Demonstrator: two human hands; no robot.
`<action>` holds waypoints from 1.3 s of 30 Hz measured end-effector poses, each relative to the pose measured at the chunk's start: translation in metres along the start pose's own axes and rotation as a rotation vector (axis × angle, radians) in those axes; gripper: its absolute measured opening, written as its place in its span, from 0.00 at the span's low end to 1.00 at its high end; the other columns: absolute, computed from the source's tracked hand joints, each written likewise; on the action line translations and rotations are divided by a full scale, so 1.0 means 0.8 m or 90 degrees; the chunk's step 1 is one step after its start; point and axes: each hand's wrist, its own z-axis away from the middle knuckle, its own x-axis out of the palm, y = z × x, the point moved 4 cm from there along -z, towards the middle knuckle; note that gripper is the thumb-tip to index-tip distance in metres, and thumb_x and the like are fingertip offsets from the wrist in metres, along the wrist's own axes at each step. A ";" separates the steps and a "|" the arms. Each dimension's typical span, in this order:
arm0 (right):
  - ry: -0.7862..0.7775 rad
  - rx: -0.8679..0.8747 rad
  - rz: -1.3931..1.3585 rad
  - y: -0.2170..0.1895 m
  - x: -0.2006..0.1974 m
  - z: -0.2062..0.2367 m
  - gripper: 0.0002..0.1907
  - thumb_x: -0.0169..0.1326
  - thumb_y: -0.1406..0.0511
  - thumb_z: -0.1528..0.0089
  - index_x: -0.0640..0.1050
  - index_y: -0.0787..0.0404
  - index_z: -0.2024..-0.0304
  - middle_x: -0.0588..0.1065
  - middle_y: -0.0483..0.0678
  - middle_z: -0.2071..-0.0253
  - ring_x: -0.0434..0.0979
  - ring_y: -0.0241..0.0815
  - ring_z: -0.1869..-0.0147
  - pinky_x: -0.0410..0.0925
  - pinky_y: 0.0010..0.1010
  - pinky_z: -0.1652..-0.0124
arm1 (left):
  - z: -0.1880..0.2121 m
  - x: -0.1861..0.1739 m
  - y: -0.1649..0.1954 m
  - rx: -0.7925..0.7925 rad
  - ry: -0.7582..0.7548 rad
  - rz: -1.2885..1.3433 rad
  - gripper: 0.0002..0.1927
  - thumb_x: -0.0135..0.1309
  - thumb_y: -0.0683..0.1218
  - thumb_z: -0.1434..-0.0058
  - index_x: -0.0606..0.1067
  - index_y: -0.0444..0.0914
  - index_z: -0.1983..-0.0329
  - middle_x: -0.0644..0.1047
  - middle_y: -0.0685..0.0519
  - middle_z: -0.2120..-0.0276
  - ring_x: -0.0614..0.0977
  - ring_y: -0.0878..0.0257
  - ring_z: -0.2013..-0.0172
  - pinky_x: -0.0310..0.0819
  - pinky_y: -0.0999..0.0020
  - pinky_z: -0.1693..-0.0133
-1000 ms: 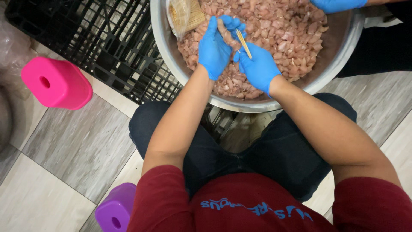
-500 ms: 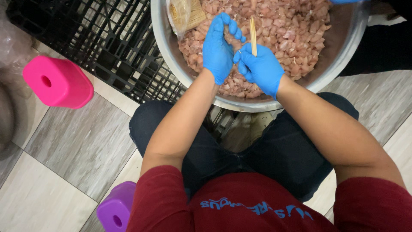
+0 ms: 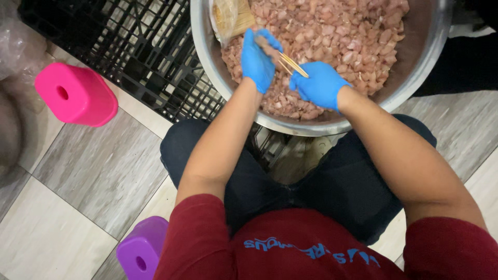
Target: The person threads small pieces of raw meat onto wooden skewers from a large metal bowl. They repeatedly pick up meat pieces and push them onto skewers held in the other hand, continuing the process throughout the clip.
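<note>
- Right now your left hand (image 3: 258,59) is curled over the near-left part of the steel bowl (image 3: 207,62), its gloved fingers pinched on a piece of meat (image 3: 267,47) just above the heap.
- Your right hand (image 3: 320,85) sits over the near rim of the bowl, closed on the lower end of the wooden skewers (image 3: 290,63); two thin sticks seem to be held together, though you cannot count them for sure.
- Mind the line of the skewers: their long axis runs from your right hand up and to the left, toward the bowl's far-left side, and the tips meet the piece in your left hand.
- So the piece lies straight along that axis, up-left of your right hand and already touching the points; the two hands are close, with only the bare length of stick between them.
- Your left hand is the nearer one to the piece, since it holds it; your right reaches it only through the sticks.
- Beyond your hands, the bowl is filled with pale cubes of raw meat (image 3: 342,36), and a clear bag of sticks (image 3: 231,18) leans at its far-left wall.
- Left of the bowl lies a black crate (image 3: 124,46), then a pink stool (image 3: 78,93).
</note>
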 end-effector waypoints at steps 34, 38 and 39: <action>0.202 0.033 0.228 0.012 -0.112 0.012 0.20 0.52 0.53 0.32 0.74 0.62 0.49 0.77 0.63 0.62 0.79 0.62 0.57 0.69 0.51 0.57 | 0.071 0.002 -0.101 -0.041 -0.354 -1.413 0.15 0.53 0.57 0.42 0.85 0.48 0.64 0.83 0.46 0.58 0.83 0.46 0.55 0.76 0.47 0.52; 0.217 -0.049 0.221 0.024 -0.112 0.008 0.18 0.50 0.55 0.27 0.71 0.63 0.46 0.76 0.62 0.61 0.76 0.63 0.57 0.67 0.52 0.58 | 0.033 0.008 -0.092 -0.037 -0.198 -0.844 0.13 0.57 0.50 0.34 0.80 0.39 0.52 0.83 0.49 0.64 0.81 0.57 0.63 0.79 0.63 0.60; 0.218 -0.071 0.221 0.026 -0.111 0.004 0.17 0.49 0.56 0.25 0.70 0.64 0.46 0.75 0.62 0.61 0.76 0.63 0.57 0.66 0.51 0.58 | 0.024 0.013 -0.086 -0.029 -0.223 -0.708 0.13 0.55 0.48 0.34 0.78 0.39 0.49 0.82 0.51 0.60 0.82 0.60 0.62 0.79 0.64 0.60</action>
